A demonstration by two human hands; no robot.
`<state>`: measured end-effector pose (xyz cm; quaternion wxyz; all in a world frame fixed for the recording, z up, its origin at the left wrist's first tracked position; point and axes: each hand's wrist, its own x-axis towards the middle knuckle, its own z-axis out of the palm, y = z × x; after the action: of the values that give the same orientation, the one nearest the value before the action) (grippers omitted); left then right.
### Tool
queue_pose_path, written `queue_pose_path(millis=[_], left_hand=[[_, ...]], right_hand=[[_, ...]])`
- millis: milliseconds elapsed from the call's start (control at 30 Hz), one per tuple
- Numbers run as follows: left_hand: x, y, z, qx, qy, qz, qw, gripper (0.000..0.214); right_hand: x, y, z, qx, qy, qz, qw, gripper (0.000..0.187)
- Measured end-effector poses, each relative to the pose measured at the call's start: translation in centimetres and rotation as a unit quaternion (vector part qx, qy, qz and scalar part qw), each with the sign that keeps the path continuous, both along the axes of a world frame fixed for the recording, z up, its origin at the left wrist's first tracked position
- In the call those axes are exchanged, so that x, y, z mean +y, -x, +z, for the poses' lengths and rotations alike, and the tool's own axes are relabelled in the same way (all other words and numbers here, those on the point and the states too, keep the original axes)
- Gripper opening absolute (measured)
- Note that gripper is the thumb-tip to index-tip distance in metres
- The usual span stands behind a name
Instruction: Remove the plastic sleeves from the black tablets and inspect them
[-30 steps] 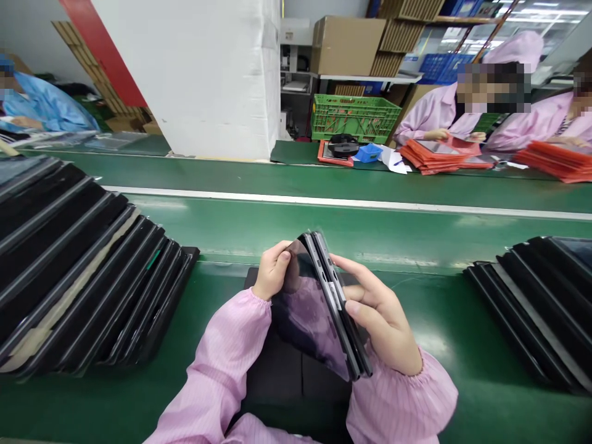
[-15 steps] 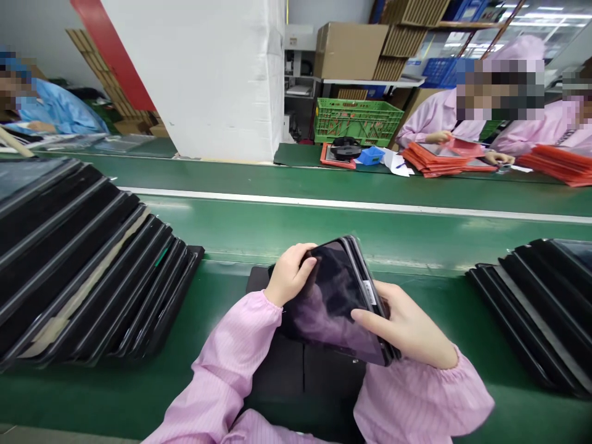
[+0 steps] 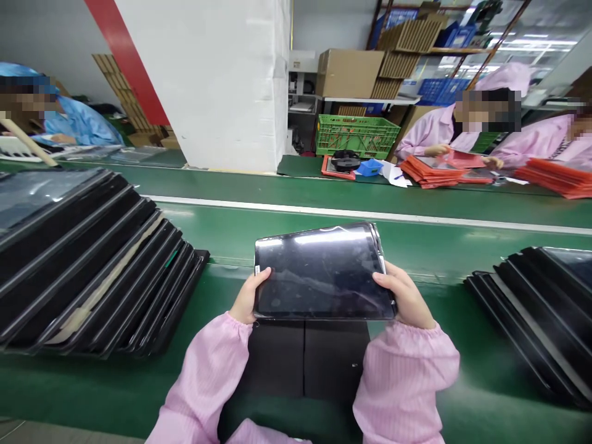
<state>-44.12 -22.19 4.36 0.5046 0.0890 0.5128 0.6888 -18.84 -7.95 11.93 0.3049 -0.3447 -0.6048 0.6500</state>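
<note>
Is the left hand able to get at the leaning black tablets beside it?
Probably not while the left hand grips the dark tablet, though the right hand holds it too. Nothing stands between that hand and the leaning black tablets, so it likely could after letting go.

Left hand [image 3: 247, 297] clamped on the lower left edge of the tablet [image 3: 324, 271], thumb [image 3: 261, 275] lying over the front face, remaining fingers hidden behind. Right hand [image 3: 403, 295] clamped on the right edge, near the lower corner, fingertips [image 3: 383, 279] curled over the front face. Both hands well apart, at roughly equal height, one at each side of the tablet. Wrists slightly bent, closed in gathered elastic cuffs [image 3: 237, 322] and [image 3: 419, 330] just below the tablet. Forearms in pink striped sleeves [image 3: 201, 370] and [image 3: 402, 382] angled upward and inward from below the tablet, converging toward it. Grip two-handed and steady, with the tablet held flat-faced to the view.
</note>
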Motion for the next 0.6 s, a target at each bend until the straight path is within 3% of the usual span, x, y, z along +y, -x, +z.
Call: queue_pose_path(millis=[67,133,267,500,600], left_hand=[[-0.8,-0.3,1.3,0.005,-0.014,0.017,1.000,0.044],[-1.6,-0.5,2.1,0.092,-0.024,0.044,0.994,0.044],[-2.4,-0.7,2.1,0.240,-0.034,0.042,0.969,0.041],[-1.7,-0.3,1.1,0.160,-0.008,0.022,0.987,0.053],[-0.9,-0.2,0.2,0.160,-0.007,0.027,0.987,0.052]], right_hand=[[0.4,0.3,-0.5,-0.003,-0.001,-0.001,1.000,0.044],[1.0,0.9,-1.2,-0.019,-0.015,-0.011,1.000,0.050],[2.2,2.1,-2.6,-0.053,-0.048,-0.027,0.997,0.056],[1.7,1.9,-1.7,-0.101,-0.061,-0.038,0.992,0.049],[1.2,2.2,-0.8,-0.149,-0.109,-0.050,0.982,0.045]])
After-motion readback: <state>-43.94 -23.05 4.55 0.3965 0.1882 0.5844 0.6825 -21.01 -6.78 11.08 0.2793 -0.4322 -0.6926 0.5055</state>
